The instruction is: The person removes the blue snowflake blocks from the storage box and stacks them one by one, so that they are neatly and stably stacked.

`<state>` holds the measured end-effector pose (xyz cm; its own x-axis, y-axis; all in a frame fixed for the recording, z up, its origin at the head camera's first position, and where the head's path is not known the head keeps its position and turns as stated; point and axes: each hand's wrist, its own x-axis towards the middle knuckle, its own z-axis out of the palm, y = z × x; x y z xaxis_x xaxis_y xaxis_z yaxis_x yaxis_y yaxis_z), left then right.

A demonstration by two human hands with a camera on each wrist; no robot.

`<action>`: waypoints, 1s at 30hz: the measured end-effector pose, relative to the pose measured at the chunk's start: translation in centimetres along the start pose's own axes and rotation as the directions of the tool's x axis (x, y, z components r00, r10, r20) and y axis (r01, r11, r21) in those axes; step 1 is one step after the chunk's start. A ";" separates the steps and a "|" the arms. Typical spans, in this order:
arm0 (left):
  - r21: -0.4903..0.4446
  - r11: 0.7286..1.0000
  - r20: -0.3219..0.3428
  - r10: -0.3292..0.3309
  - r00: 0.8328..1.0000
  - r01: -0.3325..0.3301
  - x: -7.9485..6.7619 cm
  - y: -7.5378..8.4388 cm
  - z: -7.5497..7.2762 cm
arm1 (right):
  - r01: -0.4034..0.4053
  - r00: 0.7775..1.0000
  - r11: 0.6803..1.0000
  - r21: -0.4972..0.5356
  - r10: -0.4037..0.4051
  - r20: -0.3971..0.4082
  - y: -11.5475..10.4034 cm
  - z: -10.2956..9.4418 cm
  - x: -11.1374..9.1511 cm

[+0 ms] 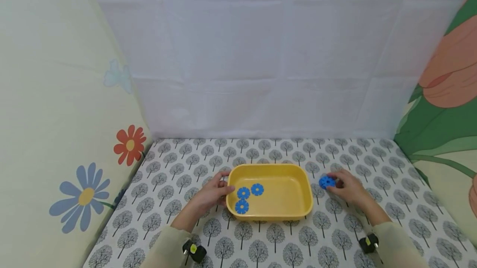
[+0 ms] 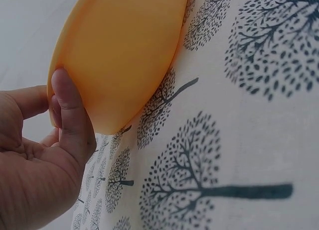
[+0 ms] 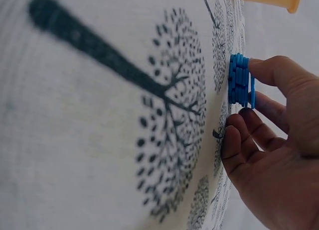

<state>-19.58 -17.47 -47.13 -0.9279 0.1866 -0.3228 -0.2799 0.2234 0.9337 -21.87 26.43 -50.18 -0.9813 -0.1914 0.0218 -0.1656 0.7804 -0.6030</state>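
A yellow tray [image 1: 283,197] stands on the table, with three blue flower-shaped discs [image 1: 257,189] inside its left part. My left hand [image 1: 212,194] grips the tray's left rim, thumb over the edge and fingers outside; the left wrist view shows the tray's outer wall [image 2: 119,56] beside that hand. To the right of the tray, my right hand [image 1: 348,187] is at a short stack of blue flower-shaped discs [image 1: 326,182]. Thumb and index finger pinch the top disc [image 3: 252,93], which sits slightly off the stack [image 3: 238,80], while the other fingers curl below near the cloth.
A white cloth with dark tree prints [image 1: 275,239] covers the table. A white sheet [image 1: 261,52] hangs behind it, and flower-printed panels stand at the left [image 1: 56,114] and right [image 1: 443,135]. Each wrist wears a small black device [image 1: 194,251].
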 end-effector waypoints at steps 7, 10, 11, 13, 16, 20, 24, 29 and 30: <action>-0.004 1.000 -0.005 -0.001 1.000 0.001 -0.1 0.0 0.0 | 0.001 1.000 1.000 0.003 -0.001 0.008 -0.2 -0.1 0.0; -0.005 1.000 -0.011 -0.001 1.000 0.001 -0.1 -0.1 0.1 | -0.009 1.000 1.000 0.001 0.009 0.012 -0.2 -0.1 0.1; -0.006 1.000 -0.014 -0.001 1.000 0.001 -0.1 -0.1 0.1 | -0.015 1.000 1.000 0.001 0.015 0.013 -0.1 -0.1 0.1; -0.004 1.000 -0.019 -0.003 1.000 0.003 -0.1 -0.1 0.1 | -0.029 0.999 1.000 0.001 0.029 0.017 -0.1 0.0 0.2; -0.002 1.000 -0.022 -0.002 1.000 0.002 -0.1 -0.1 0.1 | -0.047 0.999 0.999 0.001 0.047 0.025 -0.1 0.1 0.3; 0.001 1.000 -0.023 0.005 1.000 -0.005 -0.1 0.0 0.1 | -0.074 0.997 0.997 -0.010 0.074 0.024 -0.3 -0.1 0.5; 0.005 1.000 -0.012 0.013 1.000 -0.013 -0.2 0.0 0.1 | -0.070 0.997 0.998 -0.007 0.070 -0.015 -0.8 -0.6 0.4; 0.011 1.000 0.002 0.007 1.000 -0.007 -0.2 0.1 0.1 | 0.108 0.992 0.994 0.023 -0.106 -0.069 -2.1 -1.2 0.2; 0.011 1.000 0.001 0.004 1.000 -0.004 -0.2 0.1 0.1 | 0.157 0.985 0.987 0.034 -0.154 -0.071 -2.6 -1.2 0.2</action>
<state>-19.38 -17.38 -46.97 -0.9289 0.1885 -0.3189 -0.2731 0.2333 0.9333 -21.77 25.12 -47.63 -0.9484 -0.2667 0.1713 -0.3142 0.7197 -0.6191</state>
